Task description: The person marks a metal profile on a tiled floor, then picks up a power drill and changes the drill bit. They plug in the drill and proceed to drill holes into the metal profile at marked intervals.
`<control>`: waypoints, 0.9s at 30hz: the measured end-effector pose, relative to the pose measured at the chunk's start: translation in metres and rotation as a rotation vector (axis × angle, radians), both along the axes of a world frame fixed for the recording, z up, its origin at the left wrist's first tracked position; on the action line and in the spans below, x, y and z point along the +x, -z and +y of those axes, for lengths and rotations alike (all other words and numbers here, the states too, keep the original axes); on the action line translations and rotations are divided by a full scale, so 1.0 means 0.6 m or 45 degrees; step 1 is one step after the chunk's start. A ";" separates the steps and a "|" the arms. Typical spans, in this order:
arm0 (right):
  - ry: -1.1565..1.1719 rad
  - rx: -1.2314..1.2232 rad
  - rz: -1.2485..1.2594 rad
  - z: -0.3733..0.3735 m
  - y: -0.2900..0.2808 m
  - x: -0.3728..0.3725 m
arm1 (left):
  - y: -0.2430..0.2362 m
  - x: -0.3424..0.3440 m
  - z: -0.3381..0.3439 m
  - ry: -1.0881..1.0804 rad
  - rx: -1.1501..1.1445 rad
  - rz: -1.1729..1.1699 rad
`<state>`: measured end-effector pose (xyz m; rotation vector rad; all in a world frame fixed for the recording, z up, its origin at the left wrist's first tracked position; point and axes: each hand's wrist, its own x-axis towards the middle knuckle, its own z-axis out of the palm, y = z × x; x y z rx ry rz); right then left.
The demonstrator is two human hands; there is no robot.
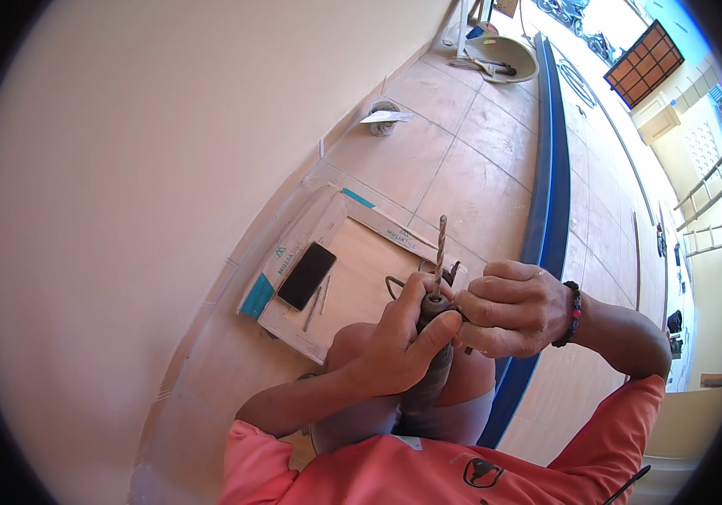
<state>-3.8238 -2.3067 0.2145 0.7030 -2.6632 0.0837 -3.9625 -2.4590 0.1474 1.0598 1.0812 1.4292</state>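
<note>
An electric drill [433, 370] stands upright between my knees, its chuck [435, 306] facing up. From the chuck rises a spiral drill bit [442, 246]. My left hand [399, 341] is wrapped round the drill just below the chuck, thumb across its front. Against the chuck's right side, my right hand [514, 307] is closed in a fist, gripping what looks like a small dark chuck key [468, 348]; most of it is hidden by the fingers. A dark cord [391, 288] loops behind my left hand.
Left of my knees, a framed panel [369, 278] carries a black phone [307, 276] and thin rods [319, 305]. A long blue metal beam [553, 177] runs along the right. Farther off are a bucket [383, 128], a basin [519, 61] and the left wall [167, 151].
</note>
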 end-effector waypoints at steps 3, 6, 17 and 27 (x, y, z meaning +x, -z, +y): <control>-0.052 -0.015 0.000 0.010 0.000 -0.005 | 0.008 0.013 0.006 -0.027 0.158 0.097; -0.170 0.220 0.090 0.019 -0.015 -0.013 | 0.002 0.020 0.002 -0.040 0.224 0.256; 0.075 -0.051 0.351 -0.020 0.023 -0.023 | 0.023 0.022 -0.006 -0.061 0.390 0.459; 0.157 0.004 0.479 -0.029 0.045 -0.021 | 0.026 0.020 -0.001 -0.024 0.323 0.338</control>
